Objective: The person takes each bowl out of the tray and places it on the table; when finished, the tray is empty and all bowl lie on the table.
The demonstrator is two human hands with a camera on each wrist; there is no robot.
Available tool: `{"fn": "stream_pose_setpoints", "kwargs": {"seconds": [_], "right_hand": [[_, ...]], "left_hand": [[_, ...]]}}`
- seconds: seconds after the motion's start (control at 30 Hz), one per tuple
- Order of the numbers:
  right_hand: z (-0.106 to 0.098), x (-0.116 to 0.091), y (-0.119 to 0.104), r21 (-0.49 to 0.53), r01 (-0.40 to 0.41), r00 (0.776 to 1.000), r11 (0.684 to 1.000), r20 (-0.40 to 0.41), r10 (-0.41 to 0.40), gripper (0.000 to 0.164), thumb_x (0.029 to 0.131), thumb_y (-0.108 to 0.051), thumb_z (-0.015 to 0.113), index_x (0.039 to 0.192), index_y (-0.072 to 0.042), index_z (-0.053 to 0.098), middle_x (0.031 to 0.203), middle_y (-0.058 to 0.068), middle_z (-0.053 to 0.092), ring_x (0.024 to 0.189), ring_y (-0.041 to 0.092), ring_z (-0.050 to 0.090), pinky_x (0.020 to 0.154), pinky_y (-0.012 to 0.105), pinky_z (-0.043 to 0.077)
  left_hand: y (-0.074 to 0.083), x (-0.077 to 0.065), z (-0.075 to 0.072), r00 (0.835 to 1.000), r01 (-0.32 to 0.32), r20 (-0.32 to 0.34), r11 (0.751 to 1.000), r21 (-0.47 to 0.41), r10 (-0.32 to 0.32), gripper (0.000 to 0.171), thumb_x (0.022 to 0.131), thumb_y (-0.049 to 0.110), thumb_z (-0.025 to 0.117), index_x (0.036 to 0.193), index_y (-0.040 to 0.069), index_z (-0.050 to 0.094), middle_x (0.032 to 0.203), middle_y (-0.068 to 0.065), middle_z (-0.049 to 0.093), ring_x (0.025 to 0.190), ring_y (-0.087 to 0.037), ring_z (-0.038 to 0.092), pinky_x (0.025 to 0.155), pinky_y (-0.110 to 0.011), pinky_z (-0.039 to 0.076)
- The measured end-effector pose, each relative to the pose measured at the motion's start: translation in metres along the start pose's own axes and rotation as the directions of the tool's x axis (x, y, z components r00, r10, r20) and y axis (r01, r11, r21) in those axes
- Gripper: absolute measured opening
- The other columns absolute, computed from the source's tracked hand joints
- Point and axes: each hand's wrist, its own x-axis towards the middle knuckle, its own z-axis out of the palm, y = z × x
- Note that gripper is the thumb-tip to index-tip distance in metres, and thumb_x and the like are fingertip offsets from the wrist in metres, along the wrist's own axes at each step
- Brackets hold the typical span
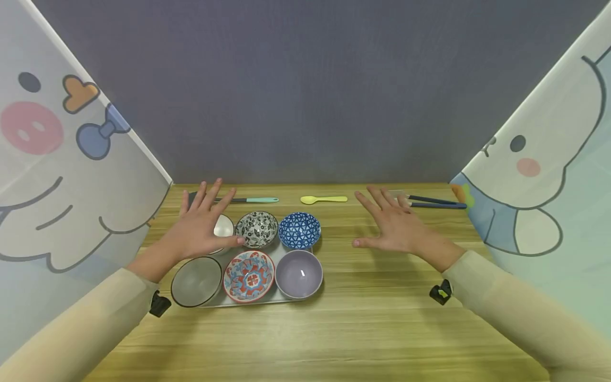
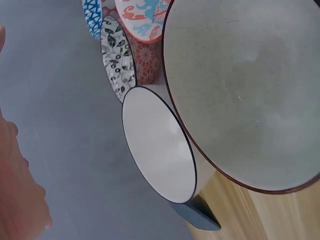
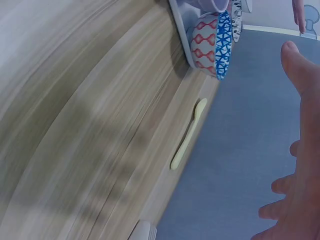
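Two hands, left (image 1: 198, 228) and right (image 1: 393, 228), hover with fingers spread wide, holding nothing.
Six bowls (image 1: 249, 277) crowd the tray (image 1: 218, 300), left of centre; a rim pinch and straight lift would probably spare neighbours. The left hand partly hides the white bowl (image 1: 223, 227) and spatula (image 1: 261, 200), the right the tongs (image 1: 436, 202); the spoon (image 1: 324, 199) lies between.

The hand (image 2: 20, 192) hangs apart from a dark-rimmed white bowl (image 2: 157, 145) beside a larger grey bowl (image 2: 245, 95).
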Motion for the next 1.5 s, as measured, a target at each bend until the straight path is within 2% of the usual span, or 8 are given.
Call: {"fn": "stream_pose_setpoints", "kwargs": {"seconds": [0.23, 0.4, 0.5, 0.7, 0.9, 1.17, 1.33, 1.5], "right_hand": [[-0.002, 0.002, -0.008, 0.107, -0.002, 1.0, 0.994, -0.007, 0.003, 0.114, 0.079, -0.085, 0.062, 0.166, -0.035, 0.009, 0.172, 0.012, 0.012, 0.152, 0.05, 0.022, 0.104, 0.081, 0.034], [-0.002, 0.007, -0.014, 0.185, 0.002, 1.0, 0.983, -0.015, 0.001, 0.112, 0.079, -0.083, 0.063, 0.166, -0.035, 0.009, 0.17, 0.015, 0.019, 0.148, 0.048, 0.032, 0.099, 0.077, 0.043], [0.001, 0.009, -0.018, 0.246, -0.008, 1.0, 0.969, -0.015, 0.012, 0.113, 0.079, -0.083, 0.063, 0.166, -0.035, 0.009, 0.169, 0.014, 0.022, 0.145, 0.047, 0.038, 0.1, 0.074, 0.045], [0.013, 0.018, -0.023, 0.409, -0.003, 0.999, 0.913, -0.04, 0.022, 0.108, 0.084, -0.072, 0.07, 0.166, -0.029, 0.015, 0.168, 0.011, 0.028, 0.145, 0.04, 0.042, 0.11, 0.066, 0.041], [0.032, 0.03, -0.027, 0.582, -0.025, 0.999, 0.813, -0.008, 0.036, 0.096, 0.09, -0.057, 0.072, 0.165, -0.022, 0.022, 0.161, 0.015, 0.04, 0.137, 0.041, 0.052, 0.106, 0.059, 0.049], [0.058, 0.041, -0.033, 0.777, -0.108, 0.994, 0.62, 0.093, 0.055, 0.084, 0.094, -0.043, 0.074, 0.161, -0.016, 0.031, 0.152, 0.021, 0.048, 0.137, 0.042, 0.052, 0.108, 0.054, 0.049], [0.073, 0.048, -0.039, 0.843, -0.161, 0.986, 0.513, 0.155, 0.055, 0.082, 0.094, -0.038, 0.075, 0.161, -0.016, 0.032, 0.151, 0.023, 0.049, 0.135, 0.044, 0.053, 0.095, 0.054, 0.058], [0.085, 0.054, -0.047, 0.867, -0.179, 0.983, 0.464, 0.172, 0.058, 0.086, 0.092, -0.034, 0.078, 0.161, -0.016, 0.031, 0.15, 0.025, 0.048, 0.133, 0.044, 0.055, 0.088, 0.051, 0.061]], "left_hand": [[-0.02, -0.017, -0.005, 0.998, 0.013, -0.061, 0.993, -0.117, -0.02, 0.114, 0.083, 0.067, 0.071, 0.167, 0.026, 0.007, 0.173, -0.009, -0.006, 0.157, -0.046, 0.003, 0.118, -0.076, 0.001], [-0.034, -0.03, -0.005, 0.996, 0.061, -0.047, 0.979, -0.196, -0.072, 0.109, 0.087, 0.059, 0.072, 0.167, 0.024, 0.007, 0.172, -0.016, 0.002, 0.151, -0.054, 0.017, 0.112, -0.08, 0.017], [-0.041, -0.038, -0.004, 0.995, 0.091, -0.023, 0.96, -0.263, -0.1, 0.106, 0.091, 0.053, 0.072, 0.167, 0.022, 0.006, 0.172, -0.019, 0.005, 0.15, -0.057, 0.018, 0.107, -0.082, 0.023], [-0.051, -0.053, 0.004, 0.991, 0.123, 0.003, 0.913, -0.389, -0.133, 0.103, 0.096, 0.047, 0.067, 0.167, 0.017, -0.003, 0.171, -0.022, 0.005, 0.152, -0.054, 0.014, 0.109, -0.081, 0.019], [-0.061, -0.066, 0.017, 0.985, 0.158, 0.025, 0.848, -0.506, -0.169, 0.096, 0.101, 0.037, 0.061, 0.166, 0.011, -0.005, 0.168, -0.029, 0.011, 0.135, -0.059, 0.04, 0.098, -0.078, 0.037], [-0.076, -0.079, 0.032, 0.967, 0.248, 0.194, 0.756, -0.605, -0.163, 0.088, 0.107, 0.035, 0.051, 0.164, 0.007, -0.009, 0.164, -0.035, 0.016, 0.136, -0.059, 0.039, 0.099, -0.071, 0.043], [-0.083, -0.083, 0.04, 0.97, 0.232, 0.211, 0.693, -0.683, -0.117, 0.077, 0.109, 0.027, 0.047, 0.164, 0.001, 0.0, 0.161, -0.035, 0.022, 0.134, -0.042, 0.046, 0.093, -0.046, 0.055], [-0.086, -0.087, 0.05, 0.976, 0.204, 0.2, 0.651, -0.731, -0.082, 0.072, 0.108, 0.024, 0.048, 0.165, 0.006, 0.008, 0.16, -0.03, 0.027, 0.135, -0.032, 0.041, 0.089, -0.028, 0.053]]}}
